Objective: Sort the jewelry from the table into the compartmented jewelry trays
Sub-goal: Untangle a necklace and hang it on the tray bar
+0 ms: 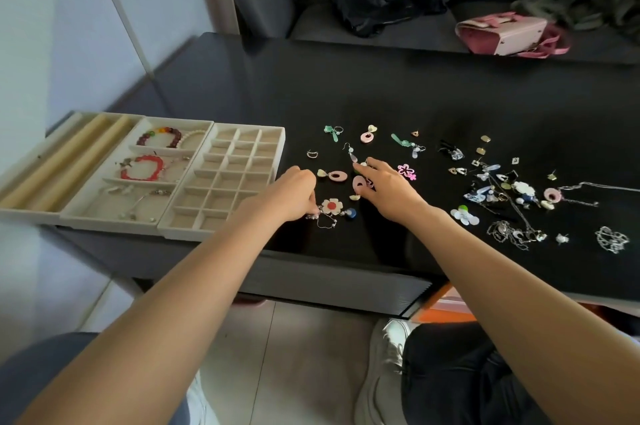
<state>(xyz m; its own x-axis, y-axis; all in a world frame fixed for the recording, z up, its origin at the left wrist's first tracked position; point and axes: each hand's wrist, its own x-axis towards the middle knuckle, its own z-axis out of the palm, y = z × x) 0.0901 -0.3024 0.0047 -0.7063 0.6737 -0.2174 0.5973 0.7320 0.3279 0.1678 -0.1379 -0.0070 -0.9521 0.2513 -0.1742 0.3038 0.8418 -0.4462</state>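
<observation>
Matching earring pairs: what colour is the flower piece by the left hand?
White petals with a red centre, seen in the head view.

Trays (pixel 221 178) left of scattered jewelry (pixel 502 189)

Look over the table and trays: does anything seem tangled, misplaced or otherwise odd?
Yes. Silver chains lie knotted in a heap near the table's front edge, right of both hands. The small-grid tray looks unfilled, while bracelets sit in the middle tray.

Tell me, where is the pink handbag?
The handbag lies on the dark sofa behind the table, at the head view's upper right.
</observation>
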